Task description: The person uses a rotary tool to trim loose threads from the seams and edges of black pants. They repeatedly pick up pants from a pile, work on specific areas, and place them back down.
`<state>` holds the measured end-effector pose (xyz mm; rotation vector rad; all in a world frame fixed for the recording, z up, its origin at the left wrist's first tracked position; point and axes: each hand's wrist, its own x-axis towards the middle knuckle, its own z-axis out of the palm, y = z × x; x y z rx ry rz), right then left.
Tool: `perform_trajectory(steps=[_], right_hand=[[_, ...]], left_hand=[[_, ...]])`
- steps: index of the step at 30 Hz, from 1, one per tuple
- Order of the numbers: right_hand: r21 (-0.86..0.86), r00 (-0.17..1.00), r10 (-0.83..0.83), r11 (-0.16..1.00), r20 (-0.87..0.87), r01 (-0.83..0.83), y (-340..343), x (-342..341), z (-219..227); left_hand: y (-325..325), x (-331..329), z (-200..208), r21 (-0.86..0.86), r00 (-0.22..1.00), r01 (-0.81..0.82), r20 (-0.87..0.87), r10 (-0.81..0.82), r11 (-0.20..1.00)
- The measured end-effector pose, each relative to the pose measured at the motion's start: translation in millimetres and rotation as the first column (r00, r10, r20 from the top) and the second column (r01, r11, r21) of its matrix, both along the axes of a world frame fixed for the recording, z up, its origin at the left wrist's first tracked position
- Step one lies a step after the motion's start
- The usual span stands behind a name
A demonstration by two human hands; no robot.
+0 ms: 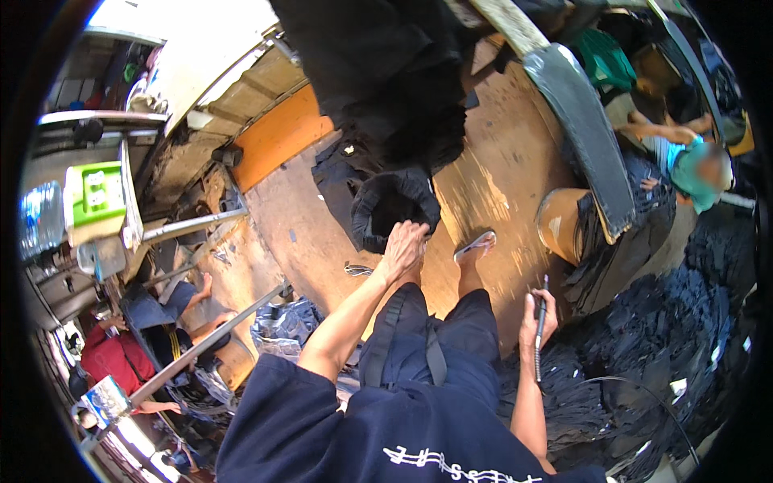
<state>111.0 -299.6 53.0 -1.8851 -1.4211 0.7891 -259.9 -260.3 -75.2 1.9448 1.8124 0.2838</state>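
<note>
My left hand (405,248) reaches forward, its fingers closed at the near rim of a black cloth bundle (366,211) that has a round, dark opening. The bundle lies on more black cloth on the brown floor. Ahead of it stands a tall mass of black fabric (378,72). Off to the right, my right hand (538,320) grips a slim, dark, pen-like tool (539,354), held roughly upright. A ribbed section shows below the hand; its exact kind is unclear.
A large heap of dark cloth (620,354) fills the right side, a thin cable (644,390) over it. A padded dark beam (580,137) and round tub (560,225) stand ahead right. People sit at far right (700,181) and left (117,354), behind a metal rail (209,346).
</note>
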Motion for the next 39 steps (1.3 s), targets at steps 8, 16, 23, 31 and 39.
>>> perform_trajectory(steps=[8,16,23,31,39], right_hand=[[-0.131,0.987,-0.034,0.990,0.156,0.055,-15,2,40],[-0.170,0.970,0.060,0.985,0.235,-0.019,-12,-27,48],[-0.195,0.969,0.109,0.979,0.222,-0.065,-6,-53,58],[-0.182,0.987,-0.089,0.977,0.137,0.113,-1,-28,66],[0.134,0.821,-0.569,0.818,0.047,0.559,66,131,11]], left_hand=[[-108,-118,-17,-0.045,0.983,-0.110,0.144,0.115,0.993],[-44,-310,-43,-0.108,0.957,-0.265,0.090,0.275,0.958],[3,-382,-124,-0.028,0.780,-0.620,0.086,0.620,0.784],[-95,-244,-128,-0.589,0.928,-0.328,-0.056,0.368,0.739],[-11,-72,-65,-0.805,0.946,0.151,0.286,0.153,0.573]])
